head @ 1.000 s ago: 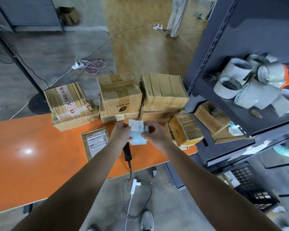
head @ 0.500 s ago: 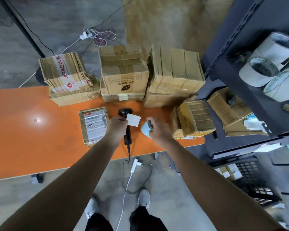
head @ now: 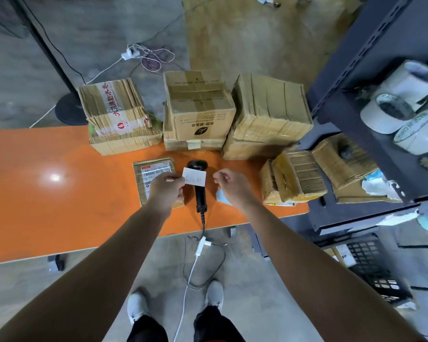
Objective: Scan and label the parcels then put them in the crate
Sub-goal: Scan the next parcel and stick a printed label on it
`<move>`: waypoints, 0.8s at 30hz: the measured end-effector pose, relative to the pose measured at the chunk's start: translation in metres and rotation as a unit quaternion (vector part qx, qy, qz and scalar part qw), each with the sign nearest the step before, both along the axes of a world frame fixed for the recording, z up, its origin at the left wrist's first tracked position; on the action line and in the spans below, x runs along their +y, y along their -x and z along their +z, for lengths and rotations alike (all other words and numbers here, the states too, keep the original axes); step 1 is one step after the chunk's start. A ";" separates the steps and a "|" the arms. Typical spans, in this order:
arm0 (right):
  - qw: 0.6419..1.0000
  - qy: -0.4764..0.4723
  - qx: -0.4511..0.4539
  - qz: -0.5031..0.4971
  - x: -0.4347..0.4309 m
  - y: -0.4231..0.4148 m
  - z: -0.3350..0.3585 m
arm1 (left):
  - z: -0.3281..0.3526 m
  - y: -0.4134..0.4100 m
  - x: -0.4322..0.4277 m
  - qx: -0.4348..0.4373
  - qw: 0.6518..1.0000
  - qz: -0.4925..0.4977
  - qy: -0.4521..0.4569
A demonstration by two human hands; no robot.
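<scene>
1. Parcel (head: 150, 174), flat, with a printed shipping sticker on top, lies on the orange table (head: 59, 193) at 9 o'clock of the barcode scanner (head: 199, 191); its near corner is hidden under the left hand (head: 166, 191).
2. Left hand pinches a white label (head: 195, 177) by its left edge between thumb and forefinger, over the scanner head.
3. Right hand (head: 232, 186) is at 3 o'clock of the label, apart from it, fingers loosely curled. A pale blue sheet (head: 221, 197) shows under the palm; cannot tell whether it is held or lying.
4. Cardboard boxes (head: 199, 112) are stacked at 12 o'clock along the table's far edge.
5. Black crate (head: 376, 272) sits on the floor at 4 o'clock.
</scene>
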State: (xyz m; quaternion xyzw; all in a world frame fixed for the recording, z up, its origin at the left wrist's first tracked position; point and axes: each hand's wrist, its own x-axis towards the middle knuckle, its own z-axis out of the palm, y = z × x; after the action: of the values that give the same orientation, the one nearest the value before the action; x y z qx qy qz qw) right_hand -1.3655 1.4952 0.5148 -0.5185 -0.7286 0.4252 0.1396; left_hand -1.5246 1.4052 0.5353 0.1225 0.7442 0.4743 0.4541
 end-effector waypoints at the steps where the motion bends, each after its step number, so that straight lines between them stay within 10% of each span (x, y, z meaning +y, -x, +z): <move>1: 0.999 0.025 0.020 0.003 -0.002 0.009 0.002 | 0.001 0.005 -0.004 -0.001 1.000 0.008 -0.001; 11: 0.998 -0.008 0.017 0.065 -0.032 0.073 0.007 | 0.001 0.045 -0.041 -0.007 0.998 0.058 0.010; 24: 0.986 -0.049 -0.082 0.134 -0.055 0.096 -0.002 | -0.019 0.059 -0.063 0.197 0.972 -0.049 0.117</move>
State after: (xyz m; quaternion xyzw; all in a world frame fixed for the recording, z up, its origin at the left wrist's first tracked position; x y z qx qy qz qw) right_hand -1.4615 1.4397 0.5131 -0.4419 -0.8204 0.3599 0.0464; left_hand -1.5838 1.3423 0.5160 0.1956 0.8623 0.3282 0.3325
